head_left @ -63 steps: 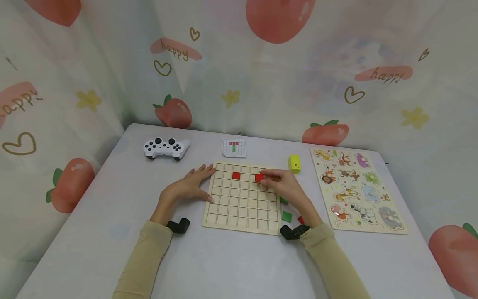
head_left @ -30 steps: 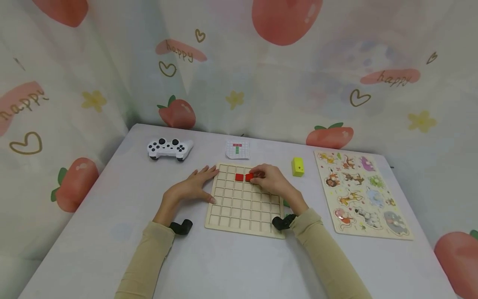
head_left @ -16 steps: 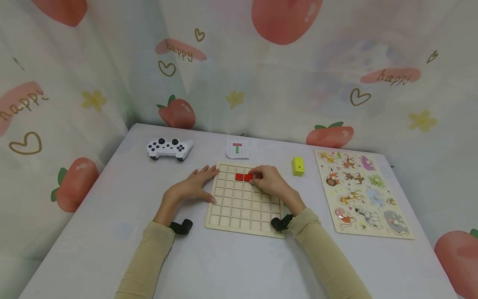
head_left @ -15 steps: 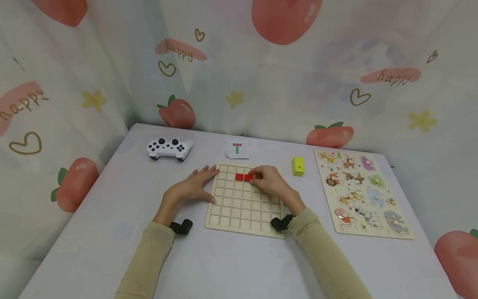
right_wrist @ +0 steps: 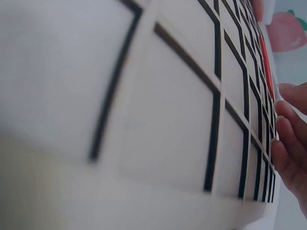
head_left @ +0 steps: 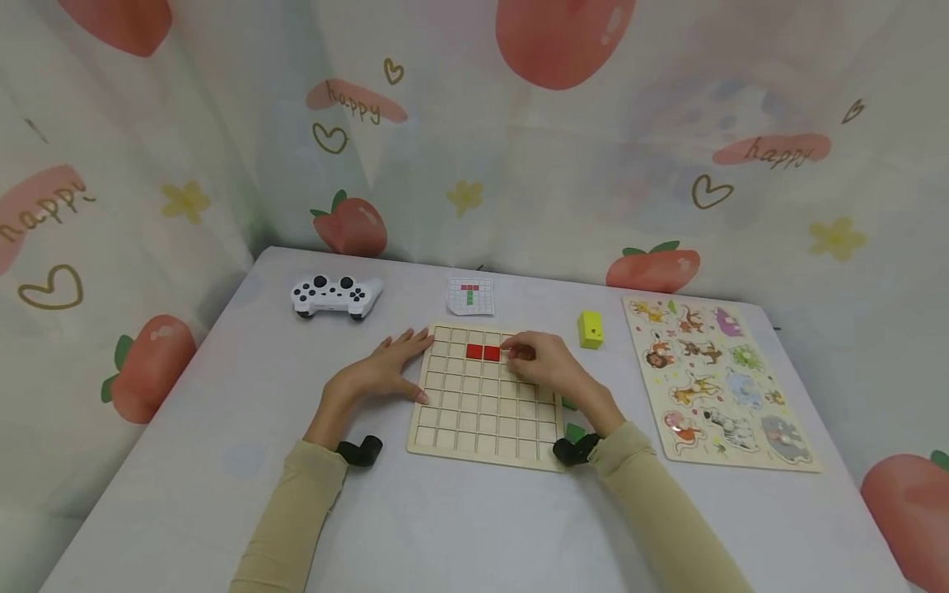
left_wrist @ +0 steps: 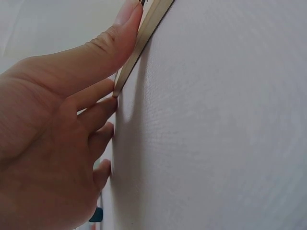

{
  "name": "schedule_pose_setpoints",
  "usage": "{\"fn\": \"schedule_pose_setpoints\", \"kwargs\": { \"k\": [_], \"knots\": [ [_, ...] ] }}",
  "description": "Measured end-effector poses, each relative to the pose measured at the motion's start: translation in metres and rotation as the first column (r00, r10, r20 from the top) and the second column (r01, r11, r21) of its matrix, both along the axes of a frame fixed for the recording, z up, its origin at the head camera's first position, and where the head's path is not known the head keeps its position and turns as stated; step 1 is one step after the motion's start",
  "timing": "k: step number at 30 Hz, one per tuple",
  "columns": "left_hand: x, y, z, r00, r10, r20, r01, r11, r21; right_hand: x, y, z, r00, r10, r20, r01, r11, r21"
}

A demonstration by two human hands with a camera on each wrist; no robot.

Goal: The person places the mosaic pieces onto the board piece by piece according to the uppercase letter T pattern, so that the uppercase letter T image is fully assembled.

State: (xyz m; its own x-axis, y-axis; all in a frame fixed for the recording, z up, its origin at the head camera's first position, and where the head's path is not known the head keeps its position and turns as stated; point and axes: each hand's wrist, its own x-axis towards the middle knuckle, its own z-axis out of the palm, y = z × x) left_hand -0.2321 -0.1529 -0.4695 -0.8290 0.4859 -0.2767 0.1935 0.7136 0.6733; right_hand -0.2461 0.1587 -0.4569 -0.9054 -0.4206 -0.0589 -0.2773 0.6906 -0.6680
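Observation:
In the head view, a wooden grid board lies flat on the table. Two red square tiles sit side by side in neighbouring cells of its second row from the back. My left hand rests at the board's left edge with fingers spread; the left wrist view shows the thumb on the rim. My right hand is just right of the second red tile, apart from it, with bent fingers and nothing visible between them. Green tiles lie beside the board, partly hidden by the right forearm.
A card with a red and green T pattern lies behind the board. A white game controller is at the back left, a yellow block at the back right. An animal peg puzzle lies on the right.
My right hand brought the second red tile leftward and set it in the cell beside the first, then let go and drew slightly right. My left hand stayed at the board's edge.

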Motion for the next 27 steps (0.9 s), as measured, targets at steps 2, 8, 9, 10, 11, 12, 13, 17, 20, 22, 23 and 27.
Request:
{"fn": "schedule_pose_setpoints", "kwargs": {
  "k": [2,8,9,10,11,12,13,17,20,22,23,27],
  "knots": [
    [0.0,0.0,0.0,1.0,-0.003,-0.006,0.003,1.0,0.003,0.004,0.005,0.001,1.0,-0.011,-0.006,0.011,1.0,0.002],
    [-0.001,-0.001,0.0,1.0,-0.007,-0.006,0.007,1.0,0.002,0.019,0.022,0.003,0.999,-0.053,-0.014,0.053,0.999,0.003],
    [-0.001,-0.001,-0.001,1.0,-0.011,-0.007,0.011,1.0,0.0,0.021,0.025,0.003,0.998,-0.058,-0.019,0.058,0.998,0.001],
    [-0.001,0.0,-0.001,1.0,-0.013,-0.008,0.013,1.0,-0.001,0.024,0.029,0.002,0.998,-0.056,-0.028,0.056,0.998,-0.001],
    [-0.001,0.0,-0.001,1.0,-0.013,-0.007,0.013,1.0,-0.005,0.026,0.032,0.002,0.998,-0.053,-0.038,0.053,0.999,-0.003],
    [-0.001,0.0,-0.001,1.0,-0.013,-0.008,0.013,1.0,-0.007,0.028,0.036,0.001,0.997,-0.052,-0.049,0.052,0.999,-0.007],
    [-0.001,0.0,-0.002,1.0,-0.011,-0.006,0.011,1.0,-0.009,0.03,0.039,0.0,0.997,-0.051,-0.06,0.05,0.999,-0.008],
    [-0.001,0.0,-0.002,1.0,-0.003,0.0,0.003,1.0,-0.008,0.04,0.051,0.0,0.996,-0.058,-0.071,0.057,0.998,-0.014],
    [-0.001,0.0,-0.002,1.0,-0.004,-0.003,0.004,1.0,-0.006,0.048,0.06,0.0,0.996,-0.073,-0.056,0.071,0.997,-0.024],
    [-0.001,-0.001,-0.002,1.0,-0.007,-0.006,0.007,1.0,-0.009,0.054,0.064,0.0,0.995,-0.085,-0.049,0.084,0.996,-0.025],
    [-0.001,-0.001,-0.002,1.0,-0.008,-0.008,0.008,1.0,-0.008,0.056,0.067,0.0,0.995,-0.09,-0.046,0.089,0.996,-0.024],
    [0.0,-0.001,-0.002,1.0,-0.011,-0.013,0.011,1.0,-0.004,0.067,0.074,0.0,0.992,-0.121,-0.039,0.121,0.993,-0.008]
  ]
}}
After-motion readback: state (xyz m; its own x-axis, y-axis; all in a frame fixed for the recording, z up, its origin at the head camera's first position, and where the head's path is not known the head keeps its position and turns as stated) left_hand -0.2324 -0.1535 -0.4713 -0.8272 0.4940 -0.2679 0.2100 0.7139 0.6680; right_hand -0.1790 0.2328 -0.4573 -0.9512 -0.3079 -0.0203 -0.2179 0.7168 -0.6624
